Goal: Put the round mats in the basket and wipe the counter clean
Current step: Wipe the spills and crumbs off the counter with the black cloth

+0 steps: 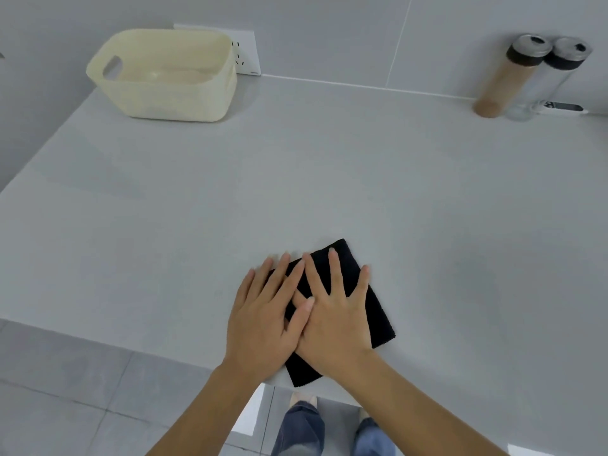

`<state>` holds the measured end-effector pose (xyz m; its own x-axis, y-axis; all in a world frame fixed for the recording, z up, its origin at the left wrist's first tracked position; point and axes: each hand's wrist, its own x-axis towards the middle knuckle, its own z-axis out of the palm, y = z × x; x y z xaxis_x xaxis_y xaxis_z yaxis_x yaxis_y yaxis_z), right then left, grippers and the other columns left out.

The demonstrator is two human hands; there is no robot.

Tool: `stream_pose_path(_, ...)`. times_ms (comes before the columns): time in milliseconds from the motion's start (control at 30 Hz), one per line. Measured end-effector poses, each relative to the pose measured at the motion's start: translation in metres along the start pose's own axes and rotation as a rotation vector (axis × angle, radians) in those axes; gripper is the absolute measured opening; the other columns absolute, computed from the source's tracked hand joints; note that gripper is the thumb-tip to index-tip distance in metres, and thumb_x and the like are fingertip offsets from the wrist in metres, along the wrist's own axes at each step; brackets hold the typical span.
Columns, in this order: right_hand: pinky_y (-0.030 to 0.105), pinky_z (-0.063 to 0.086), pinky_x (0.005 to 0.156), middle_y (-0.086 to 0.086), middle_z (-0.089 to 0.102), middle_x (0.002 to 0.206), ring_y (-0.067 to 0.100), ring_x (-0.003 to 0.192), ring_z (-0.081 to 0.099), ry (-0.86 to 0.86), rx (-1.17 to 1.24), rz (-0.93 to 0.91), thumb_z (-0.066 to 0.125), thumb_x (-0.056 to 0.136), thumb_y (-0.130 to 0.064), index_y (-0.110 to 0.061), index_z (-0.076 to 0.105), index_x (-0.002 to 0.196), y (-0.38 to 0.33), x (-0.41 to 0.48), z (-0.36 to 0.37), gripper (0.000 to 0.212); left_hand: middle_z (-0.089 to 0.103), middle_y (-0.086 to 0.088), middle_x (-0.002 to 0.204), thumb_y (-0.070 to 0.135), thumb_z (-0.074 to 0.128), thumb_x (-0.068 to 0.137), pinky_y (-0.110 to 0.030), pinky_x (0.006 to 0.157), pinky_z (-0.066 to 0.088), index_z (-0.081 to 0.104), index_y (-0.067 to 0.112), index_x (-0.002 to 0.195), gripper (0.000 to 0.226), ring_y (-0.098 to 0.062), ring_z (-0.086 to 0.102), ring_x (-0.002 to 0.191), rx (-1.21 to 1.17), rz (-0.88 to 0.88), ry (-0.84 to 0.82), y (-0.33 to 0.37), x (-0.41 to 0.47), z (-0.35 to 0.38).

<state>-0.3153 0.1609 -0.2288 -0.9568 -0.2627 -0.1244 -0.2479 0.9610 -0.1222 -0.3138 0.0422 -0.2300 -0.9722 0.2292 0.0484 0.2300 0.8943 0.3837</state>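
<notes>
Head camera, looking down: both hands are flat on a folded black cloth (375,314) that lies on the pale grey counter (197,209), close to its near edge. The cloth sits at a slant, and its near corner reaches that edge.

The left hand (263,320) is palm down with straight, spread fingers. Its inner fingers lie on the cloth and its outer ones on the bare counter just beside it. The right hand (335,320) is also palm down and fanned wide, covering the middle of the cloth. The left thumb lies across the back of the right hand, so the two overlap. Neither hand pinches anything; both press down.

Far back on the left, well apart from the hands, a cream basket (171,100) stands against the wall in front of a white socket plate (246,57). Pale rounded shapes lie inside it, too blurred to make out.

At the far right stand two tall jars with dark collars, touching each other: one with brown contents (506,80) and one clear (552,80).

Below the counter edge, blue jeans (299,429) show above a grey tiled floor (65,390).
</notes>
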Motion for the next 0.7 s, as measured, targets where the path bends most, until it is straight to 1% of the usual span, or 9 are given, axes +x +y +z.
stream_pose_path(100, 0.074, 0.019, 0.098, 0.009, 0.039, 0.147, 0.042, 0.136, 0.028, 0.006, -0.006, -0.006, 0.029, 0.079, -0.051, -0.026, 0.042, 0.138, 0.017, -0.01, -0.002, 0.066, 0.034, 0.002, 0.148, 0.052, 0.013, 0.096, -0.038, 0.113, 0.019, 0.036, 0.022, 0.141, 0.059, -0.017, 0.028, 0.139, 0.013, 0.042, -0.031, 0.016, 0.004, 0.007)
stream_pose_path(233, 0.073, 0.023, 0.097, 0.01, 0.039, 0.147, 0.042, 0.136, 0.03, 0.007, -0.018, 0.015, 0.029, 0.08, -0.052, -0.025, 0.036, 0.141, 0.051, -0.028, -0.006, 0.067, 0.037, 0.001, 0.148, 0.052, 0.015, 0.096, -0.038, 0.112, 0.021, 0.037, 0.021, 0.141, 0.059, -0.017, 0.03, 0.138, 0.015, 0.077, -0.065, 0.05, 0.01, 0.022)
stream_pose_path(400, 0.072, 0.025, 0.098, 0.01, 0.039, 0.147, 0.041, 0.135, 0.031, -0.022, -0.048, 0.086, 0.031, 0.081, -0.053, -0.025, 0.033, 0.142, 0.112, -0.055, -0.013, 0.067, 0.04, -0.001, 0.146, 0.051, 0.016, 0.096, -0.036, 0.111, 0.021, 0.04, 0.018, 0.139, 0.06, -0.02, 0.034, 0.136, 0.003, 0.146, -0.094, 0.111, 0.023, 0.046)
stream_pose_path(700, 0.069, 0.028, 0.099, 0.01, 0.039, 0.147, 0.04, 0.137, 0.029, -0.035, -0.082, 0.205, 0.03, 0.084, -0.05, -0.023, 0.032, 0.142, 0.22, -0.104, -0.02, 0.064, 0.046, -0.004, 0.142, 0.047, 0.018, 0.096, -0.039, 0.111, 0.022, 0.044, 0.014, 0.136, 0.059, -0.023, 0.038, 0.134, -0.002, 0.289, -0.138, 0.22, 0.047, 0.094)
